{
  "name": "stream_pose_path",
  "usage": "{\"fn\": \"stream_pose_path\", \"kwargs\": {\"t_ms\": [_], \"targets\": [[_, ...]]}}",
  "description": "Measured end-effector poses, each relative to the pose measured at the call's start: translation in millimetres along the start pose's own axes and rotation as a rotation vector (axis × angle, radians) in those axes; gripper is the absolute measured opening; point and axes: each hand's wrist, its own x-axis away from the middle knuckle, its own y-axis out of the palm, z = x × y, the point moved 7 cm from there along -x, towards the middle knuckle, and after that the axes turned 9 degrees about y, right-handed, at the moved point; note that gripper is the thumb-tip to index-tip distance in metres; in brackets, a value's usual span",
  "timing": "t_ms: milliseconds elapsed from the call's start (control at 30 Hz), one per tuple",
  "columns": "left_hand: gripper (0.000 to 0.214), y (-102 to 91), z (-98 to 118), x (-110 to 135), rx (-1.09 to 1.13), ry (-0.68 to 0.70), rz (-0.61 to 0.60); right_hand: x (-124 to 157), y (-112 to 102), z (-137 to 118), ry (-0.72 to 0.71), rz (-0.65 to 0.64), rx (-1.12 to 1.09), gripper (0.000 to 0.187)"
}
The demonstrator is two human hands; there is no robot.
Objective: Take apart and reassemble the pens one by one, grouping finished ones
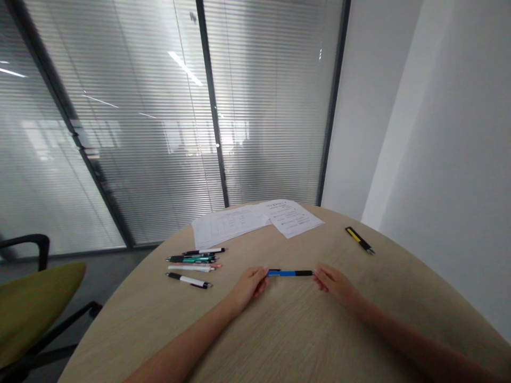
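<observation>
A blue pen (288, 273) with a black grip lies level between my two hands, just over the middle of the table. Its clip end is pinched in the fingers of my left hand (250, 284). At the other end, the fingers of my right hand (330, 282) close round the tip, which they mostly hide. Left of my left hand, a white pen with black ends (189, 280) rests on the wood. Behind that pen is a loose pile of pens (194, 259), among them green, black and white ones.
The round wooden table (247, 340) carries printed sheets of paper (295, 218) at its far edge. A yellow and black utility knife (359, 240) lies at the right. A green chair (40, 298) stands left of the table. Glass panels with blinds (271, 106) and a white wall (451, 159) rise behind.
</observation>
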Motion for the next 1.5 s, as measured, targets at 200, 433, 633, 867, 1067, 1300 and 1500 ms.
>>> {"fn": "stream_pose_path", "kwargs": {"t_ms": [200,433,633,867,1067,1300,1500], "targets": [[0.046,-2.8,-0.5,0.5,0.033,0.003,0.047,0.9,2.9,-8.4,-0.026,-0.022,-0.159,0.027],[0.047,-1.9,-1.2,0.2,0.019,0.000,0.029,0.1,1.7,-3.8,-0.011,-0.001,-0.072,0.032],[0.045,-1.3,0.4,0.0,0.025,0.015,0.020,0.2,-0.9,-3.1,-0.017,0.006,0.030,0.034],[0.045,-1.6,-1.5,0.5,0.036,-0.007,0.042,0.4,3.1,-8.6,-0.020,-0.010,-0.211,0.032],[0.045,-2.1,-3.5,-0.4,0.029,-0.002,0.037,1.6,-0.2,-7.9,-0.014,0.017,-0.015,0.030],[0.045,-4.2,-3.6,-1.2,0.044,0.001,0.073,2.0,0.2,-8.7,0.030,0.025,-0.209,0.022],[0.044,-7.1,-0.1,-0.3,0.084,-0.005,0.121,-1.0,-5.0,-8.3,0.029,0.075,-0.315,0.025]]}}
